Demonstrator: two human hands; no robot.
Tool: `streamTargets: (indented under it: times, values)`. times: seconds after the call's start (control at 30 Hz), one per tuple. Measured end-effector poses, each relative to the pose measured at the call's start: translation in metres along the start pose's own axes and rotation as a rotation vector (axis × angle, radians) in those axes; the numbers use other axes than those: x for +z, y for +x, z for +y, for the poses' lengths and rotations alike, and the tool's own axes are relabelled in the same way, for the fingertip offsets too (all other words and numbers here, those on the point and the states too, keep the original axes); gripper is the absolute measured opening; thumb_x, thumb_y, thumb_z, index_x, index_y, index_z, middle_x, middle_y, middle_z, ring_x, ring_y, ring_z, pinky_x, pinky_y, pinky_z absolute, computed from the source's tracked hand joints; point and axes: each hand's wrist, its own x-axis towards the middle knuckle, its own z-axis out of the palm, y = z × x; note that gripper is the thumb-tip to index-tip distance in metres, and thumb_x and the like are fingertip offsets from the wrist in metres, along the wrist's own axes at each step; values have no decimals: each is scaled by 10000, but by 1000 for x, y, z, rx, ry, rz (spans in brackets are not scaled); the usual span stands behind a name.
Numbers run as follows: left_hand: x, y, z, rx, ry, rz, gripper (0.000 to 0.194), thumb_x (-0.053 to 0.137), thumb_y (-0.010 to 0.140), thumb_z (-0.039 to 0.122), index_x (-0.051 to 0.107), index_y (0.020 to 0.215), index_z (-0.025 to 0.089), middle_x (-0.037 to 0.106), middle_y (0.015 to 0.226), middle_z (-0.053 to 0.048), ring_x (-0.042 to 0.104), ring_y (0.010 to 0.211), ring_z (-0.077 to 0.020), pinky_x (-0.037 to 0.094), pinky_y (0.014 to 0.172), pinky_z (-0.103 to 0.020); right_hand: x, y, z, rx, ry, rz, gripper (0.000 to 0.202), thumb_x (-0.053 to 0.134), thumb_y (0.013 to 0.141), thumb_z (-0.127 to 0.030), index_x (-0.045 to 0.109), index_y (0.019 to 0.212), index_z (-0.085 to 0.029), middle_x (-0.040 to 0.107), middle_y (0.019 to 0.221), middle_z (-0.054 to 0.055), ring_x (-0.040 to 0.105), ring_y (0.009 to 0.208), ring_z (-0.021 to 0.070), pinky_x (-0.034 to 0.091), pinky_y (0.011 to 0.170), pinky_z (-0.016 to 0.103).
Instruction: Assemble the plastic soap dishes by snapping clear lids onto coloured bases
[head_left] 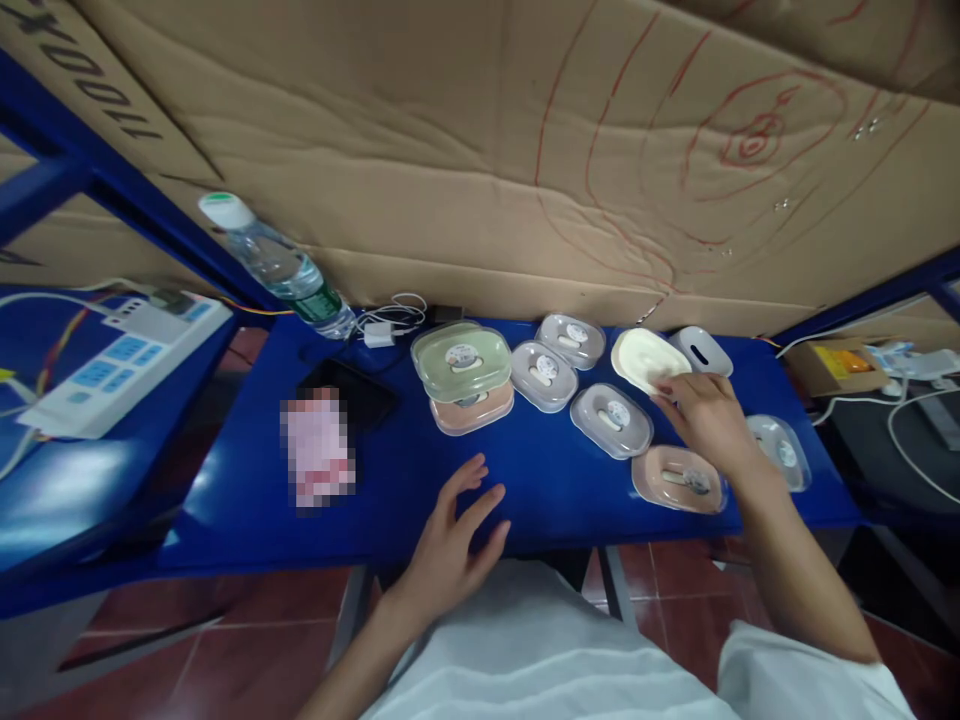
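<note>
Right hand (703, 415): extended over the far right part of the blue counter (536, 500). Its grip is closed to a pinch, thumb and fingers at the near right edge of the cream box (646, 358). Whether the cream box is clear of the counter cannot be told.

Left hand (450, 548): above the near edge of the counter, fingers spread and slightly curled, grip empty. Nearest ware is the lower peach box (474, 414), beyond the fingertips and apart from them.

Cream box: at the far side of the counter, near the cardboard (420, 170). The white box (706, 352), with 1 dark slot, is just beside it on the right.

Other ware: the green box (450, 365) overlaps the lower peach box. To their right are 3 grey boxes (611, 421), 2 towards the cardboard and 1 nearer the person. A second peach box (667, 480) lies near the right forearm. A clear box (784, 455) lies on the far side of that forearm. Round labels are visible on several lids; their print is too small to read.

Left end: the bottle (289, 275) leans in view near the cardboard, with a white charger (379, 334) and cable at its right. A pink item (319, 450), pixelated, is beside a black tray (364, 395).
</note>
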Motion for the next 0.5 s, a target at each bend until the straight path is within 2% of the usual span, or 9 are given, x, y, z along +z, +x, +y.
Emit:
streamTargets:
  times: [0.07,0.13,0.17,0.23,0.27,0.33,0.43,0.5]
  values:
    - [-4,1,2,39,-19,21,693,749,985,206,441,1596,316,306,1737,-189,550,1493,-337,611,1112,-539,-14,-11,-48,-102,30,-7,280,556,1107,-344,726,1284,-208,784,1239,115,711,1180,299,509,1112,500]
    - [-5,5,2,101,38,-28,721,788,973,255,445,1602,340,203,1793,-175,393,1613,-398,560,1161,-611,-14,-24,-104,-292,126,-45,238,560,1100,-238,730,1267,-220,782,1266,86,702,1195,270,509,1132,496]
    - [-4,7,1,133,91,-88,696,786,977,254,471,1592,340,224,1794,-166,353,1634,-409,529,1187,-636,-10,-31,-129,-389,199,-81,249,552,1103,-211,729,1278,-226,787,1259,73,704,1207,247,502,1165,491]
    - [-3,9,-2,189,187,-247,609,746,1001,213,535,1562,322,418,1715,-145,425,1599,-371,469,1244,-644,4,-45,-163,-466,319,-95,317,549,1095,-172,708,1358,-253,796,1234,50,710,1205,211,499,1204,472]
    - [-3,9,-4,205,215,-329,565,718,1012,183,565,1541,312,533,1636,-127,497,1551,-334,443,1271,-629,12,-54,-169,-440,353,-74,355,563,1091,-185,685,1413,-273,786,1273,51,701,1249,213,497,1220,474]
    - [-5,4,-10,208,232,-443,488,674,1027,148,620,1489,293,666,1505,-90,599,1458,-268,404,1312,-586,25,-76,-162,-257,347,27,455,619,1073,-245,615,1523,-315,728,1413,75,644,1381,257,480,1244,526]
    - [-11,-7,-23,151,236,-451,376,674,1041,216,679,1412,273,672,1518,-91,596,1467,-261,368,1333,-573,39,-113,-129,128,180,200,642,703,1032,-342,491,1638,-366,539,1651,116,471,1564,371,341,1290,702]
    - [-13,-13,-32,117,239,-410,370,675,1048,259,682,1417,276,647,1558,-94,571,1496,-273,366,1330,-574,47,-132,-115,248,73,223,699,715,1024,-358,442,1667,-394,383,1765,108,350,1635,412,215,1293,790]
